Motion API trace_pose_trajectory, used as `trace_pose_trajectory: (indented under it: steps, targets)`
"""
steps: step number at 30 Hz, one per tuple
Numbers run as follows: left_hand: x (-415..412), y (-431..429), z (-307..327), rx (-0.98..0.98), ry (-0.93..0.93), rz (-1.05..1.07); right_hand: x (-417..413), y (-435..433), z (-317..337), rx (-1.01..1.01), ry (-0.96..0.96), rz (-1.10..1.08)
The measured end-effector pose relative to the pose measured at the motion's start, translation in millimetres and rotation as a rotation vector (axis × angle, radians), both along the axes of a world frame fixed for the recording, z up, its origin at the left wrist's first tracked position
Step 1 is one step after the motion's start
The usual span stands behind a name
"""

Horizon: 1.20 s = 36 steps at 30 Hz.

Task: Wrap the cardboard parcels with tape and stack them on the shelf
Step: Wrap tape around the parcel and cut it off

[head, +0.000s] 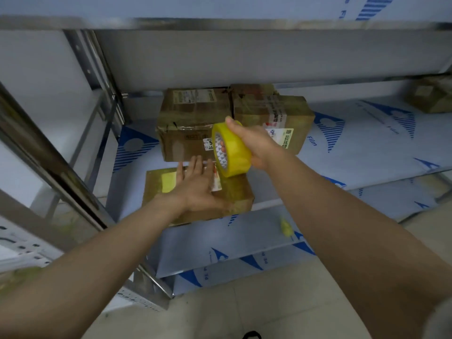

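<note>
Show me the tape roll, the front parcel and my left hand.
tape roll (236,155), head view, yellow outer band.
front parcel (236,193), head view, taped top face.
left hand (195,184), head view, back of hand.

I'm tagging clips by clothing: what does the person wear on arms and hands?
No gloves, watch or bands show on the left hand or right hand. The left forearm and right forearm are bare; a grey blur at the lower right may be a sleeve.

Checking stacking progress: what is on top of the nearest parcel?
The left hand lies flat on the parcel, hiding part of its label; right hand holds the tape roll above.
</note>
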<state>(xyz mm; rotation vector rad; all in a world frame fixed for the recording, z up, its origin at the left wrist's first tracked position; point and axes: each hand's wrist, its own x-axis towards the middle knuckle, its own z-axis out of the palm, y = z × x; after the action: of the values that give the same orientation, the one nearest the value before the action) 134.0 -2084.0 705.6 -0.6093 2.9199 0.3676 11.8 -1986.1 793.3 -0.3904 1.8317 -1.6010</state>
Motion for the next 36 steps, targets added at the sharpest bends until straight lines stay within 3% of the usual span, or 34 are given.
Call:
trace_pose_trajectory:
  steps: [4,7,12,15,18,24,32,36]
  targets:
    - [2,8,-15,-0.137,-0.052,-0.023,-7,-8,-14,-0.026,-0.052,0.024]
    - [-7,6,-10,-0.129,-0.052,0.004,-5,-2,-28,-0.047,-0.071,0.057]
    - [-8,9,-9,-0.137,-0.068,0.010,15,8,-23,0.058,0.128,0.008]
    - [-9,7,-10,-0.145,-0.053,0.017,39,36,-13,0.064,0.185,0.005]
    - [-10,7,-13,-0.123,-0.020,0.044,63,80,-13,0.056,0.115,0.021]
    - [-13,6,-16,-0.159,-0.029,0.041,99,129,-73,0.124,0.118,-0.062]
    - [-24,-3,7,0.090,-0.176,0.097,104,113,-131,0.066,0.033,-0.190]
    - [-67,20,1,-0.141,-0.053,0.203,98,102,-138,0.029,0.011,-0.232]
